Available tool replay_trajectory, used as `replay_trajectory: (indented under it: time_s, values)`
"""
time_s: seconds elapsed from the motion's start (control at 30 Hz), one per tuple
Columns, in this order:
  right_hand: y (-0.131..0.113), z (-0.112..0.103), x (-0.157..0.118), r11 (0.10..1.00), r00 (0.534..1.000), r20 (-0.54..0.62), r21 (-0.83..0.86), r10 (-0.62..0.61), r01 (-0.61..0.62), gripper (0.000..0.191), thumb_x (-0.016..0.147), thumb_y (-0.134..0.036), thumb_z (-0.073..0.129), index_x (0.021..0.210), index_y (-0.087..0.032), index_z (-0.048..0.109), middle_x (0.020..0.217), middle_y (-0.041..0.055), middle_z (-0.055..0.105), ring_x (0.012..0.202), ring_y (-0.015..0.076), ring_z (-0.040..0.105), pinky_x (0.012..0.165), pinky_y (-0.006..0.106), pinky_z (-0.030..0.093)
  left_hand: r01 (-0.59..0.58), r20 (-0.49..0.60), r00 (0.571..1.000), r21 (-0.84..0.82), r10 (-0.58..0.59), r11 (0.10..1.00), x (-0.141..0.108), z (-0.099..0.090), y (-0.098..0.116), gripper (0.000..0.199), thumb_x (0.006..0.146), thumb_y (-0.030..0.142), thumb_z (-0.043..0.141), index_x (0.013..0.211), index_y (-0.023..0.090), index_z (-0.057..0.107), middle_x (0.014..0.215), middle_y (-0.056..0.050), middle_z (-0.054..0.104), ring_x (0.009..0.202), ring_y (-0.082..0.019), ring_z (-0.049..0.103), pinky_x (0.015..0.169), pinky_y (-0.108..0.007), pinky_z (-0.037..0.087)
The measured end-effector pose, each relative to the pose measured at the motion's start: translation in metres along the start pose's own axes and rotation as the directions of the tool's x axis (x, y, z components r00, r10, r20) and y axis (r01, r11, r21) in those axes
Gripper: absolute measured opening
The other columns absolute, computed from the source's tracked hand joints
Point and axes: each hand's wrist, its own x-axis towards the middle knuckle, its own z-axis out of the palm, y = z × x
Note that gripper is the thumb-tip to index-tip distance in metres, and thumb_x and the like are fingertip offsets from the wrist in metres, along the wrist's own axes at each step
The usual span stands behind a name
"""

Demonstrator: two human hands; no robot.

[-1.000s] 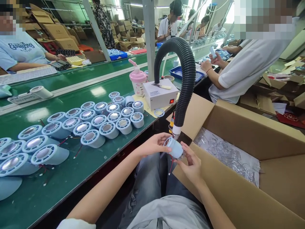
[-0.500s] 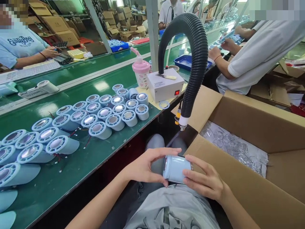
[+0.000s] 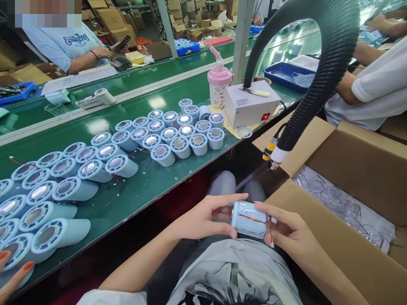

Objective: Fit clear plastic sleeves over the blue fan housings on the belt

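Note:
Above my lap, a light-blue cylindrical housing (image 3: 249,218) lies sideways between both hands. Thin red and yellow wires run along its near side, and a small white connector dangles at its right end. A clear shiny layer seems to surround it. My left hand (image 3: 219,216) grips the left end, thumb below and fingers above. My right hand (image 3: 288,222) has its fingers closed about the right end. On the green bench to the left stand several similar blue cylinders (image 3: 124,165) in rows, with silvery discs on top and some loose wires.
A black flexible hose (image 3: 333,55) arches from a white box (image 3: 251,103) and ends in a nozzle. To my right, an open carton (image 3: 305,228) holds clear plastic parts. A pink-lidded cup (image 3: 219,80) stands by the box. Another person's fingers (image 3: 14,271) reach in at lower left.
The housing has been turned, so its wires and connector now face me. My view has swung left. Another person's fingers have appeared at the lower left, touching or near the cylinders.

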Motion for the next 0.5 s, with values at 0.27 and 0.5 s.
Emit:
replay_trajectory:
  time_s: [0.27,0.5]
  values:
    - [-0.002,0.010,0.004,0.965,0.974,0.033,0.131,0.223,-0.226,0.051,0.068,-0.028,0.086,0.116,-0.032,0.070,0.081,-0.0014,0.074,0.070,0.0139,0.065,0.066,0.022,0.057,-0.008,0.006,1.000,-0.067,0.008,0.998,-0.005,-0.005,-0.012,0.076,0.068,0.016,0.081,0.137,0.024,0.052,0.124,-0.012,0.065,0.105,-0.025,0.066,0.092,-0.038,0.054]
    - [-0.003,0.009,0.007,0.971,0.979,0.005,0.122,0.204,-0.203,0.050,0.067,-0.023,0.086,0.114,-0.033,0.070,0.084,-0.0012,0.075,0.074,0.0157,0.067,0.069,0.024,0.058,-0.012,-0.014,1.000,-0.136,0.011,0.991,-0.007,-0.006,-0.014,0.073,0.073,0.017,0.078,0.139,0.024,0.049,0.127,-0.013,0.064,0.113,-0.027,0.063,0.096,-0.040,0.049]
